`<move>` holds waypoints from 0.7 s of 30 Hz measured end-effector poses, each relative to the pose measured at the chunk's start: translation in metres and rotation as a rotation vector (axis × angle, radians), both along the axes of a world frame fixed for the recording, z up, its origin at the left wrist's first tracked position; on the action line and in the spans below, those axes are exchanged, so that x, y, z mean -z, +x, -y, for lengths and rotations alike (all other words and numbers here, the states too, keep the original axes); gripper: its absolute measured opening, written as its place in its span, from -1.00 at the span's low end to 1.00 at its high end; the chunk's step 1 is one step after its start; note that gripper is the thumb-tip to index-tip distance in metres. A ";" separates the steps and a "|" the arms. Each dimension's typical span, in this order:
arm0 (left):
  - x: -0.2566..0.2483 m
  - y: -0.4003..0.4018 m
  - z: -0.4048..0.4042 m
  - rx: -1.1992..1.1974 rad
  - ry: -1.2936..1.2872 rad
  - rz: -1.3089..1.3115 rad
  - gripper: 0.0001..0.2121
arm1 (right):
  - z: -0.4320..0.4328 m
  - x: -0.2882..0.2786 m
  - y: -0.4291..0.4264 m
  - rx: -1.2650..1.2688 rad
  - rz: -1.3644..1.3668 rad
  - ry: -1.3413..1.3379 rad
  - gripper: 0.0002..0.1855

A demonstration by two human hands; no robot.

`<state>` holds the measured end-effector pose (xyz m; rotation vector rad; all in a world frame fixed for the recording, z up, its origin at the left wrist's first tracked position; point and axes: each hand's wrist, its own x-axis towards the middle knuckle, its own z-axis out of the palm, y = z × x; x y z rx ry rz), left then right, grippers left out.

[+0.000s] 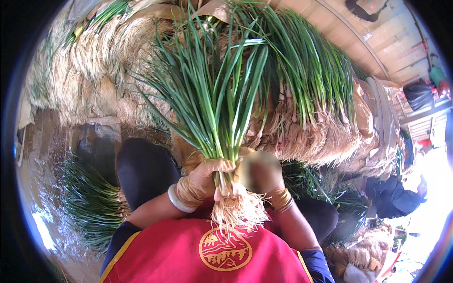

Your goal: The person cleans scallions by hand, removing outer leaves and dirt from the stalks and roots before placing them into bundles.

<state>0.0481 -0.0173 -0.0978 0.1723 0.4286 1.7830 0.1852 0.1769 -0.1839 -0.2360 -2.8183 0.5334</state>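
My left hand point(201, 180), in a thin tan glove with a white bangle at the wrist, is closed around the lower stems of a bunch of green onions point(212, 116). The leaves fan upward and away from me, while the pale bulbs and stringy roots point(239, 208) hang towards my red apron point(170, 244). My right hand point(263, 173), also gloved, is at the right side of the bunch, close to the stems. A blurred patch covers much of it, so its fingers and any hold are hidden.
A large row of green onions point(308, 78) with matted roots lies ahead on the right. More rooty bunches point(85, 67) are piled at the upper left. Another pile point(92, 201) lies on the wet floor at left. Dark clothing point(393, 198), perhaps another person's, shows at far right.
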 end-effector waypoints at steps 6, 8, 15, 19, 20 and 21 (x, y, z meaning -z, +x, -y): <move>-0.001 -0.004 -0.006 -0.034 0.066 -0.055 -0.71 | -0.015 -0.069 -0.069 0.398 -0.036 -0.186 -0.67; 0.002 -0.003 -0.007 -0.119 0.012 -0.057 -0.70 | -0.010 -0.067 -0.072 0.433 -0.077 -0.474 -0.67; 0.015 -0.003 -0.008 -0.209 -0.135 -0.013 -0.67 | 0.054 -0.103 -0.026 0.199 0.044 -0.516 -0.73; 0.008 -0.009 -0.007 -0.078 -0.089 -0.052 -0.66 | 0.039 -0.131 -0.060 0.276 0.102 0.060 -0.64; 0.005 -0.008 -0.005 -0.093 -0.145 -0.044 -0.66 | 0.038 -0.124 -0.069 0.264 0.020 0.046 -0.65; 0.003 -0.007 0.001 -0.123 -0.200 -0.036 -0.66 | 0.037 -0.111 -0.082 0.237 -0.064 0.030 -0.66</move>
